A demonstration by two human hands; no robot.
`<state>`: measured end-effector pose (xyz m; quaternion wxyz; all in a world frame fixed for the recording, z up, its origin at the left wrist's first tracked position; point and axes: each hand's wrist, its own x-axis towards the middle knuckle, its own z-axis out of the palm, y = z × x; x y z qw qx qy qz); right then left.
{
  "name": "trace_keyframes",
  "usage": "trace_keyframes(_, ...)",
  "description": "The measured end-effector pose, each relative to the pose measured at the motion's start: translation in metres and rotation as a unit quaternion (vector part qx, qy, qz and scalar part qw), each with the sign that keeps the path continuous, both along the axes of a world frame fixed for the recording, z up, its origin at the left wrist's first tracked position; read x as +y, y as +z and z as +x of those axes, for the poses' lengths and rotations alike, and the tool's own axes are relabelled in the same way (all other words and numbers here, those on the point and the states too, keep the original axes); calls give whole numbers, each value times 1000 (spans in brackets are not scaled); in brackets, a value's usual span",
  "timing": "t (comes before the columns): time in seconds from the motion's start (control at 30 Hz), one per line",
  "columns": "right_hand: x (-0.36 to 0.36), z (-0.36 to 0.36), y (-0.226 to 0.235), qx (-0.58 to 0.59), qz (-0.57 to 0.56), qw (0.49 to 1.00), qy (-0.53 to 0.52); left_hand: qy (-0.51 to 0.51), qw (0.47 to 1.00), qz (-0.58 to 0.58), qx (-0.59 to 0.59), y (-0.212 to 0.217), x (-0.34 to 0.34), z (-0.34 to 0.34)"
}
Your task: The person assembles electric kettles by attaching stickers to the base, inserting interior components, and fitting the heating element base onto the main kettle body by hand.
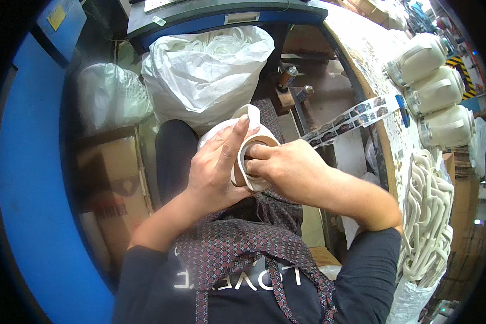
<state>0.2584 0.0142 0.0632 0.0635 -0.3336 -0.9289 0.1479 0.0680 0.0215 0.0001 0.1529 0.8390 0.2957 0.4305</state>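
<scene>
Over my lap my left hand (213,167) is wrapped round a cream-white plastic jug body (210,133). Its thumb and fingers press against the outside, close to the open end. A pale loop, perhaps the handle, stands up at the far side of the body. The open end, with a wavy rim, faces toward my right hand (291,167). That hand's fingers are bent together and reach inside the opening. Their tips are hidden there, so whatever they grip cannot be made out.
Ahead stands a white sack (200,81) of pale plastic rings. On the right-hand bench (370,65) are three cream jugs (429,89), a blue pen (403,110) and a hanging sticker strip (351,119). White curved handles (426,221) lie heaped nearer me. Left is a cardboard box (110,189).
</scene>
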Motion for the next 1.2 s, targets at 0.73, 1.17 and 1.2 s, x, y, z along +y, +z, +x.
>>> trace_keyframes(0.73, 17, 39, -28, 158, 117, 980, -21, -94, 762, -423, -481, 24, 163, -131)
trace_keyframes(1.17, 265, 54, -6, 749, -42, 581, -314, 373, 919, 33, -126, 106, 406, -109)
trace_keyframes(1.2, 299, 49, 9, 766, -40, 567, -302, 363, 916, -170, -14, 123, 428, -109)
